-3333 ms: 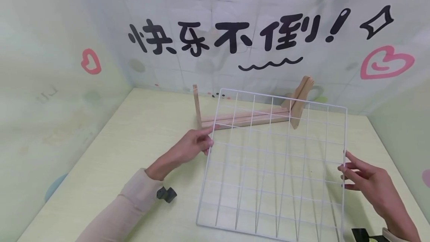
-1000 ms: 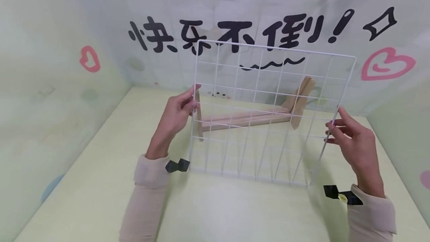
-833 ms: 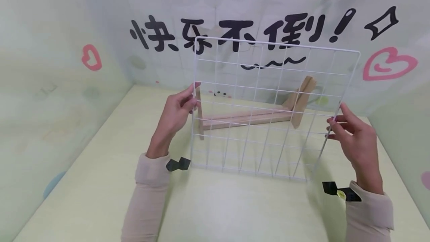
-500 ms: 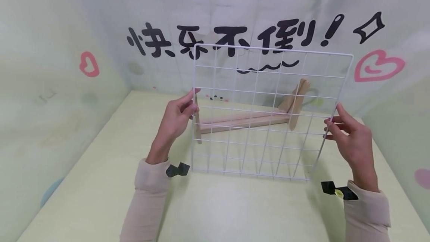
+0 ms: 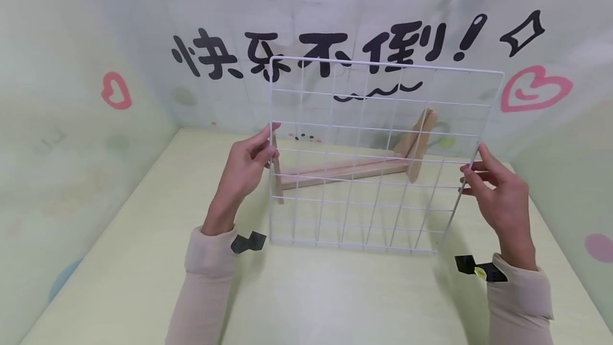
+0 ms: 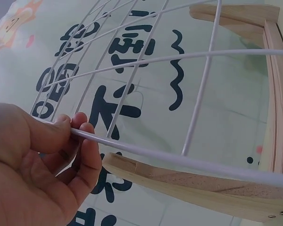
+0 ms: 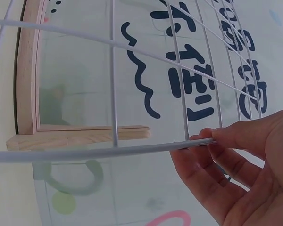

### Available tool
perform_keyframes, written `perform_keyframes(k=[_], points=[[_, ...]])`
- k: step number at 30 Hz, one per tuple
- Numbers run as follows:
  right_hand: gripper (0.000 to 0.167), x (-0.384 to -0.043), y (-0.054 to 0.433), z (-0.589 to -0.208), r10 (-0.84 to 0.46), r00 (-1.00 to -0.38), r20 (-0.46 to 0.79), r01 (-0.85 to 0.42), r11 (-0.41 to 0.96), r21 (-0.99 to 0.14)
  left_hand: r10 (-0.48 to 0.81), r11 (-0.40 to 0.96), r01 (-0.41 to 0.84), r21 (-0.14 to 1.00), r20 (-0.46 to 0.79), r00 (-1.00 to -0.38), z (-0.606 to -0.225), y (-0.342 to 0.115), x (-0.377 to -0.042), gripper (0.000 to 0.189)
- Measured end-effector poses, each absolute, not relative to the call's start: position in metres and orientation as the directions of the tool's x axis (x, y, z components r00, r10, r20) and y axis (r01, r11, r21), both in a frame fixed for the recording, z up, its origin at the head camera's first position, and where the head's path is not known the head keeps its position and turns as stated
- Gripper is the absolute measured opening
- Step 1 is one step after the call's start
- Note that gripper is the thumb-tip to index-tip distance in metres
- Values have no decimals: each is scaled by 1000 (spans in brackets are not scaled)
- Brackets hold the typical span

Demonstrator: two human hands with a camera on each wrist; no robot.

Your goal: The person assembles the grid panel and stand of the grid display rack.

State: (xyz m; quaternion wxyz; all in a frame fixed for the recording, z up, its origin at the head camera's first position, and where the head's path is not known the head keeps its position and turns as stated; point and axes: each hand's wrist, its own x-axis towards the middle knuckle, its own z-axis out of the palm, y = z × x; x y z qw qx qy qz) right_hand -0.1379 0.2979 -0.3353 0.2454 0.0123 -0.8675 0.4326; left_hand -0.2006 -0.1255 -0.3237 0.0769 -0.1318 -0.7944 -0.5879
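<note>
A white wire grid panel [image 5: 355, 174] stands nearly upright in the head view, its top leaning over the printed backdrop. My left hand [image 5: 246, 166] pinches its left edge wire between thumb and fingers. On the opposite side my right hand [image 5: 502, 190] pinches the right edge wire. Behind the mesh lies a wooden stand [image 5: 345, 173], a long grooved bar with an upright at each end. In the left wrist view the panel's edge wire [image 6: 146, 151] runs just above one wooden upright [image 6: 198, 183]. The right wrist view shows the fingertips closed on the other edge wire [image 7: 146, 147].
A pale yellow table [image 5: 335, 297] lies under everything. Behind it hangs a backdrop [image 5: 230, 105] with black lettering and pink hearts, which continues along both sides. Small black camera mounts [image 5: 248, 242] sit at the wrists.
Since the earliest frame, both hands have raised the panel from a low, flatter tilt to nearly upright in front of the wooden stand. Over the last second it has barely moved.
</note>
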Motion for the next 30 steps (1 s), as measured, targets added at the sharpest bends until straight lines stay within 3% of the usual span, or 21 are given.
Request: perform_keyframes(k=[18,30], points=[[64,-136,297,-328,280,-827,488,-272,561,-782,94,267,318,910,304,-948,-319,-119,-198,46],[65,-130,295,-327,271,-799,536,-295,600,-743,118,63,367,928,358,-926,-316,-113,-192,49]])
